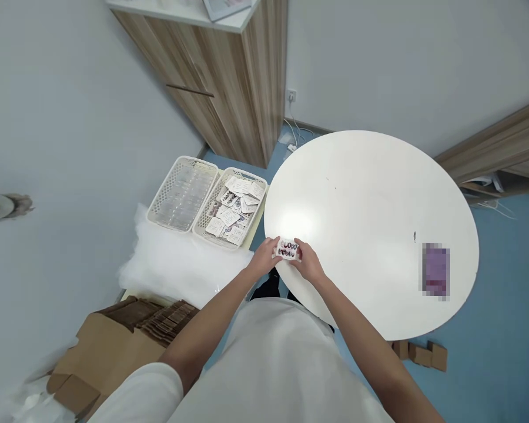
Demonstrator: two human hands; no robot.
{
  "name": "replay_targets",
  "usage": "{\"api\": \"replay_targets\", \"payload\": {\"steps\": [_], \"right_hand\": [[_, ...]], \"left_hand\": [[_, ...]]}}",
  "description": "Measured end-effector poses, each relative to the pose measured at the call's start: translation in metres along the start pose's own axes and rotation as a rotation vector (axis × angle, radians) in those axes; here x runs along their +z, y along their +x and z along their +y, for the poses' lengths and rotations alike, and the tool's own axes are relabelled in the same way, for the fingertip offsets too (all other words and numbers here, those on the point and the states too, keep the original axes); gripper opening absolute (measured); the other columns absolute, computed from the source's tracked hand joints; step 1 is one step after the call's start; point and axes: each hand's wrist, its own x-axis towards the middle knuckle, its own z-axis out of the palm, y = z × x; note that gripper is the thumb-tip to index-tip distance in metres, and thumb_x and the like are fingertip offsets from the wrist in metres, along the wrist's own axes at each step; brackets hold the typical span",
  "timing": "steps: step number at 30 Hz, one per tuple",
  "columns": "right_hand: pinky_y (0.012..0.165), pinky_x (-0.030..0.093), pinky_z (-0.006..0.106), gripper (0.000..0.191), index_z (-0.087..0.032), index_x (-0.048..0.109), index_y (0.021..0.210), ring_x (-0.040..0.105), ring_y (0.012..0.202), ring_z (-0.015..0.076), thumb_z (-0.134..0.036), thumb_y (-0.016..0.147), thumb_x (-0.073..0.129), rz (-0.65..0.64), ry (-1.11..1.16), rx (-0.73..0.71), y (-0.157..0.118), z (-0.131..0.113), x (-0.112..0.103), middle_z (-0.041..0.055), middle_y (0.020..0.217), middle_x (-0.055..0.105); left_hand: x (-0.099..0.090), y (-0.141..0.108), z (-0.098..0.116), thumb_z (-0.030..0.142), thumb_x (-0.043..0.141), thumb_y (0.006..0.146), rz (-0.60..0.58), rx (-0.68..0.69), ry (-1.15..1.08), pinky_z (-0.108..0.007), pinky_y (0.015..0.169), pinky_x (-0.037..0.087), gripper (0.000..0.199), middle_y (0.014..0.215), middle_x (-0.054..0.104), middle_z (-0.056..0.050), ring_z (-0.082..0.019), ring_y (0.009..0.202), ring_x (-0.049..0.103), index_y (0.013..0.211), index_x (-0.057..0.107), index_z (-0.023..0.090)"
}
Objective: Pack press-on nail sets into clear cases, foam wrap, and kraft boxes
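Note:
Just over the near left edge of the round white table (361, 194), I hold a small white card of what look like press-on nails (287, 249), two rows of dark, patterned pieces. My left hand (263, 258) pinches its left side, and my right hand (309, 262) grips the right side. To the left of my hands stands a white basket of cards (231, 238), heaped with loose white printed cards, some with dark patterned pieces. Beside it, another white basket (158, 200) holds rows of clear plastic pieces, perhaps cases.
White translucent wrapping (171, 264) lies in front of the baskets. An open cardboard box (101, 346) with flat brown cardboard sits at lower left. A blurred purple item (435, 269) rests on the table's right side. Small brown boxes (423, 354) are on the floor; a wooden cabinet (211, 76) stands behind.

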Motion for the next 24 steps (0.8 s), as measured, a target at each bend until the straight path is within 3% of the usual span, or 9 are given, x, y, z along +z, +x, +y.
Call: {"api": "replay_targets", "payload": {"steps": [10,19,24], "right_hand": [[0.072,0.047,0.034,0.067,-0.022,0.030,0.131,0.052,0.084,0.0191,-0.015,0.069,0.056,0.051,-0.015,0.177,0.023,0.002,0.026,0.0071,0.099,0.050],[0.070,0.048,0.034,0.069,-0.025,0.025,0.133,0.050,0.068,0.0136,-0.012,0.070,0.051,0.116,0.062,0.194,0.014,0.006,0.031,0.0053,0.099,0.047],[0.072,0.047,0.033,0.061,-0.023,0.029,0.130,0.052,0.066,0.0130,-0.015,0.073,0.048,0.115,0.038,0.193,0.003,0.007,0.031,0.0064,0.103,0.048]], "left_hand": [[0.002,0.032,-0.028,0.023,0.057,0.072,-0.166,-0.017,0.066,-0.031,0.071,0.046,0.066,0.105,0.048,-0.009,-0.017,0.079,0.053,0.131,0.030,0.015],[-0.004,0.032,-0.031,0.023,0.060,0.071,-0.164,-0.035,0.059,-0.029,0.071,0.045,0.070,0.104,0.048,-0.006,-0.012,0.069,0.052,0.133,0.026,0.019],[-0.009,0.035,-0.031,0.020,0.058,0.072,-0.152,-0.021,0.131,-0.029,0.073,0.045,0.061,0.101,0.049,-0.005,-0.014,0.074,0.054,0.128,0.036,0.019]]}}
